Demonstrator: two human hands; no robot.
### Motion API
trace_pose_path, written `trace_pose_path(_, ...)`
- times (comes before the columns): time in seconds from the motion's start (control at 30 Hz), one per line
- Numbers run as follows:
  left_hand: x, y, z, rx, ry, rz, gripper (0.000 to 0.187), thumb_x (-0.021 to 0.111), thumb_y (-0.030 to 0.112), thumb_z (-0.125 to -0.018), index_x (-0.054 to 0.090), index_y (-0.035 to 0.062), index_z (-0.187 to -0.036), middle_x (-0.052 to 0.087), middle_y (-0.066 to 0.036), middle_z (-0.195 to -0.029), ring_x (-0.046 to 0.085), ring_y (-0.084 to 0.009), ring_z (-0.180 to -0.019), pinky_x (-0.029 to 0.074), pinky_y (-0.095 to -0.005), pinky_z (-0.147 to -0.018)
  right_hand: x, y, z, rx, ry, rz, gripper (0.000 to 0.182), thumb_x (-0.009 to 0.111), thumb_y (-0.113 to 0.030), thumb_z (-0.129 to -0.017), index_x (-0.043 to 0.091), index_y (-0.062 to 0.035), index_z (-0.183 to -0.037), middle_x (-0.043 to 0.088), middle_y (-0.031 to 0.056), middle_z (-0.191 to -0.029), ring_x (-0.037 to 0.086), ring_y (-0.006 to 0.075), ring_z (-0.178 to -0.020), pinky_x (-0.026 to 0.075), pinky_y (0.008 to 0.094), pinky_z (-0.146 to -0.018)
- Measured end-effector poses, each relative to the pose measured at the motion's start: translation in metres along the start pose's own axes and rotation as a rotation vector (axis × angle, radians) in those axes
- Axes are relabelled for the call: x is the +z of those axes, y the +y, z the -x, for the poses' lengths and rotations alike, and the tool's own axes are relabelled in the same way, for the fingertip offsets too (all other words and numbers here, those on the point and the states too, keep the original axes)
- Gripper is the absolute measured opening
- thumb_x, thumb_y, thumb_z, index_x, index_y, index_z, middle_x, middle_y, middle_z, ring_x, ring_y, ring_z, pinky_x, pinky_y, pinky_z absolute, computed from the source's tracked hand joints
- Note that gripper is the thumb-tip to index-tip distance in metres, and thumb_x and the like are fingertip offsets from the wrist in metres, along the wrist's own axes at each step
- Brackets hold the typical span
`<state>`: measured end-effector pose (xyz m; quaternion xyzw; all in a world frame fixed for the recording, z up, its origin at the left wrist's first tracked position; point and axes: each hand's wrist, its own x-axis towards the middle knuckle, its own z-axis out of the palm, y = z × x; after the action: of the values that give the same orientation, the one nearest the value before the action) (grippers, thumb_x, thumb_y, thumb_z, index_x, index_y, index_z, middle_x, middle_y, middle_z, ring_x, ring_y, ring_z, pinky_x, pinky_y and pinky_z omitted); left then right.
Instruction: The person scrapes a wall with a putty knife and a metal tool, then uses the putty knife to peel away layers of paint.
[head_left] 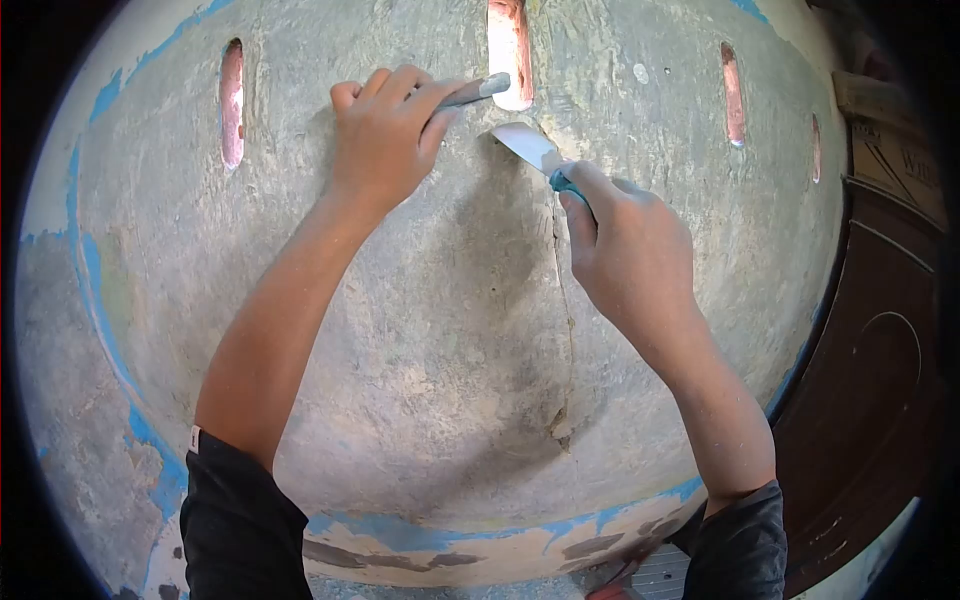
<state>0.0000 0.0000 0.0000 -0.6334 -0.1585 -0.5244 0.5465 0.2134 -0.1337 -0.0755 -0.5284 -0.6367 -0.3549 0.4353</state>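
Observation:
Both arms reach up to a rough grey plaster wall. My left hand is closed around a grey, blunt-ended bar-like tool, whose far end overlaps the lower edge of a tall slot in the wall. To its right, my right hand grips a putty knife by its teal handle. The knife's pale blade points up and left, with its edge right at the wall just below the slot. A thin crack runs down the plaster below the knife.
Narrower slots pierce the wall on either side. Blue paint remnants border the bare plaster. At the right stand a dark brown wooden panel and a cardboard box. A damaged patch marks the crack's lower end.

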Motion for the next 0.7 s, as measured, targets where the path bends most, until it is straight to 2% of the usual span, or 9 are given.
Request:
trace_pose_path(0.07, 0.000, 0.001, -0.001, 0.001, -0.021, -0.014, 0.030, 0.072, 0.020, -0.088, 0.072, 0.0212, -0.119, 0.062, 0.002, -0.094, 0.058, -0.0146, -0.090, 0.030, -0.0377, -0.082, 0.003, -0.001, -0.004, 0.002, -0.003, -0.030, 0.020, 0.062, -0.018, -0.096, 0.067, -0.0084, -0.112, 0.067, 0.0183, -0.078, 0.065, 0.0359, -0.064, 0.049, 0.0454, -0.059)
trace_pose_path(0.17, -0.006, 0.015, -0.002, -0.050, -0.037, -0.035, 0.029, 0.072, 0.020, -0.088, 0.073, 0.0211, -0.117, 0.061, 0.002, -0.092, 0.058, -0.0150, -0.088, 0.030, -0.0378, -0.082, -0.001, 0.007, -0.007, -0.075, 0.001, 0.011, 0.018, 0.058, -0.020, -0.097, 0.065, -0.0071, -0.108, 0.065, 0.0151, -0.071, 0.067, 0.0342, -0.064, 0.052, 0.0459, -0.056)
trace_pose_path(0.57, -0.023, 0.010, 0.012, -0.101, -0.118, -0.132, 0.030, 0.073, 0.021, -0.088, 0.071, 0.0190, -0.118, 0.064, 0.001, -0.094, 0.060, -0.0159, -0.089, 0.032, -0.0375, -0.081, -0.014, 0.004, -0.017, 0.020, -0.080, -0.124, 0.018, 0.057, -0.017, -0.097, 0.066, -0.0054, -0.106, 0.066, 0.0175, -0.069, 0.068, 0.0340, -0.063, 0.052, 0.0453, -0.057)
trace_pose_path(0.7, -0.018, 0.007, 0.015, -0.084, -0.083, -0.117, 0.028, 0.073, 0.021, -0.088, 0.072, 0.0187, -0.116, 0.063, 0.001, -0.093, 0.059, -0.0161, -0.088, 0.033, -0.0369, -0.080, -0.006, 0.009, -0.014, -0.008, -0.023, -0.119, 0.017, 0.058, -0.017, -0.097, 0.066, -0.0052, -0.106, 0.066, 0.0170, -0.067, 0.067, 0.0332, -0.061, 0.051, 0.0439, -0.055)
